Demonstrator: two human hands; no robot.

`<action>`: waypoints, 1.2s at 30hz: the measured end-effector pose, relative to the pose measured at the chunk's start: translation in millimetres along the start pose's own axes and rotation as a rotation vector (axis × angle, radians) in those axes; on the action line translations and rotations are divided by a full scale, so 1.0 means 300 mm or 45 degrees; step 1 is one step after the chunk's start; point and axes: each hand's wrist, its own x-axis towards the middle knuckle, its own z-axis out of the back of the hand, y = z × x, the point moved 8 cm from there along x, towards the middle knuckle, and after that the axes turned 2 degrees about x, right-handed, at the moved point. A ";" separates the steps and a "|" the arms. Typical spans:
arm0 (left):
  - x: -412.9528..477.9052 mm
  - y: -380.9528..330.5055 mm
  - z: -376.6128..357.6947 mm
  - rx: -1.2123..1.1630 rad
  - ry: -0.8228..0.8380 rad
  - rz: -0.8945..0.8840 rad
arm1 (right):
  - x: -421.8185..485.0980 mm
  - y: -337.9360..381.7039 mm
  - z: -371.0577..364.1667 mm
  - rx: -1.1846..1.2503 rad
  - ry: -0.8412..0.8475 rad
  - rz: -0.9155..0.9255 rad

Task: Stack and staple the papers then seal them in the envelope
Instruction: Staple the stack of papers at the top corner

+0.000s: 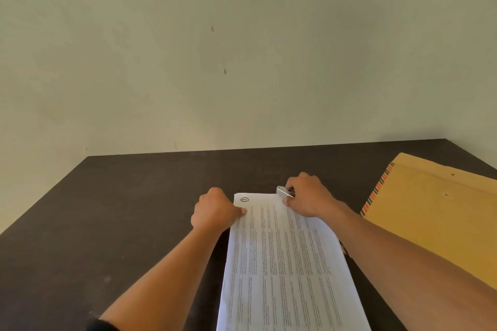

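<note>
Head view looks down along two bare forearms onto a dark desk (134,209) set against a plain pale wall (242,48). At its middle lies the stack of papers (282,263), white sheets covered with columns of small print, running from the near edge away toward the wall, with a small circled mark near the far left corner. On the far left edge of the stack rests the left hand (215,211), its grip clenched into a loose fist with the thumb tip pressed down on the top sheet. At the far right corner is the right hand (306,195), its grip curled over a small silver stapler (284,191), whose metal nose pokes out past the fingers and sits right at the corner of the sheets; the hand hides the rest of the tool, so where its jaws bite cannot be told. To the right of the papers lies the envelope (430,217), large and yellow-brown with a striped orange and black border along its left edge, flat on the desk. The right forearm crosses above its near corner and covers part of it.
</note>
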 end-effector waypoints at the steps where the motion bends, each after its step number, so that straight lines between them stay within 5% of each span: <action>1: 0.000 0.001 0.000 0.000 -0.001 0.006 | -0.001 -0.001 -0.003 0.002 -0.017 -0.001; 17: -0.034 -0.062 -0.038 -0.125 0.082 0.010 | -0.013 -0.026 -0.032 0.041 -0.063 -0.018; 25: -0.029 -0.032 -0.063 -0.609 0.222 0.162 | -0.019 -0.036 -0.031 0.105 -0.046 -0.022; 30: -0.032 -0.017 0.030 -0.646 -0.006 -0.013 | -0.045 -0.115 0.052 0.243 -0.289 -0.169; 36: -0.097 0.070 0.137 -0.724 -0.277 -0.135 | -0.101 -0.185 0.040 0.024 -0.188 -0.369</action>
